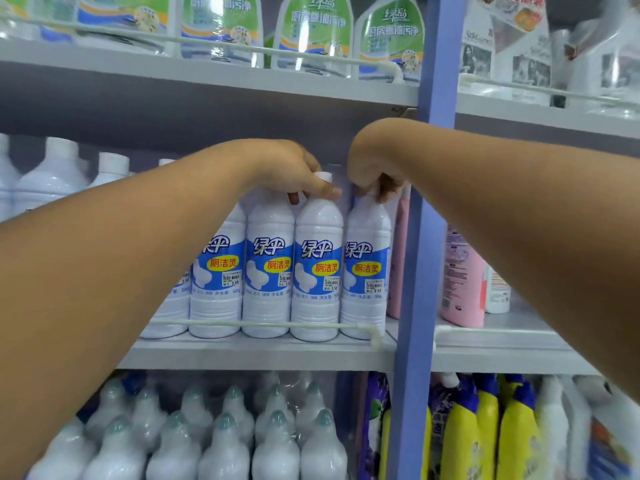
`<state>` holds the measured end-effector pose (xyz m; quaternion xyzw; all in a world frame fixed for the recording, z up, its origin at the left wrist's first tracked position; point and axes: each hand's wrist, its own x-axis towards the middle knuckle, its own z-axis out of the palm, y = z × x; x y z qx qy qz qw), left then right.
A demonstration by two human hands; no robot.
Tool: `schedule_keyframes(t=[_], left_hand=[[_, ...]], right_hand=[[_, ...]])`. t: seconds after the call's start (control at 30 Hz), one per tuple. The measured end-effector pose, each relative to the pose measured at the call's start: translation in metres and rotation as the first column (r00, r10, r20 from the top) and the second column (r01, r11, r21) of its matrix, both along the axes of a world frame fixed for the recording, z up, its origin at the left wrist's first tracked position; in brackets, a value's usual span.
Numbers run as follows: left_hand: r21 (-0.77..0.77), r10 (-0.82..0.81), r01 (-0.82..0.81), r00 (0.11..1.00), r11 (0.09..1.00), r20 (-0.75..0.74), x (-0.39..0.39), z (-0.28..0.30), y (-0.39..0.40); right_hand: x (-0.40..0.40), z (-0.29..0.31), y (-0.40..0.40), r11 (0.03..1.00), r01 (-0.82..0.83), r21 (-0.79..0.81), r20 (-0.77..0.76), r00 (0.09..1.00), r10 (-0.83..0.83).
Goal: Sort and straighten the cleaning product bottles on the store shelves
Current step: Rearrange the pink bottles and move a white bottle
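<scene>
Currently both hands are up at the caps of the front row of white toilet-cleaner bottles on the middle shelf [263, 353], centre of frame. Left hand [294, 168] has thumb and fingers curled round the cap of the second bottle from the right [317, 268]; right hand [372, 161] is curled down over the top of the rightmost bottle [367, 268], its cap hidden under the fingers, so it grips the neck as far as I can tell. Both bottles stand upright, long axis vertical, caps up, bases behind the white retaining rail [263, 324] at the shelf's front edge. Blue labels face outward toward the camera; the rightmost one looks turned slightly to frame left, with its logo cut off at the left edge. Judgement: the step is squaring these two with the row. To do it well, twist from the cap in small increments and keep the base flat on the shelf, don't lift, since the rail limits forward travel. Bring the rightmost label to match its neighbours, keep it off the blue upright post [420, 237] and the pink bottle [398, 258] just beside it. Bottles are touching side by side, so turning one may drag the next; steady the neighbour with the other hand. Risk is low: tall narrow bottles tip if pushed high, so push gently.
</scene>
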<state>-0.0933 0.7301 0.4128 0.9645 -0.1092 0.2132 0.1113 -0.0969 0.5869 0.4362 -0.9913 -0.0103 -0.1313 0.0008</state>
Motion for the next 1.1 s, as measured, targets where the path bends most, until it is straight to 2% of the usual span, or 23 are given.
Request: schedule_keyframes(t=[0.23, 0.43, 0.9, 1.1], left_hand=[[-0.011, -0.006, 0.006, 1.000, 1.000, 0.011, 0.001, -0.003, 0.002], [-0.015, 0.014, -0.014, 1.000, 1.000, 0.006, 0.002, -0.004, 0.000], [-0.020, 0.034, -0.034, 0.999, 0.999, 0.010, 0.003, -0.005, 0.000], [-0.055, 0.004, 0.000, 0.998, 0.998, 0.064, 0.001, -0.010, 0.001]], right_hand=[[0.011, 0.013, -0.012, 0.984, -0.130, 0.122, -0.054, 0.989, 0.137], [0.014, 0.012, -0.010, 0.983, -0.133, 0.126, -0.090, 0.985, 0.145], [0.017, 0.012, -0.014, 0.978, -0.177, 0.108, -0.057, 0.981, 0.183], [0.017, 0.014, -0.012, 0.983, -0.160, 0.091, -0.081, 0.982, 0.168]])
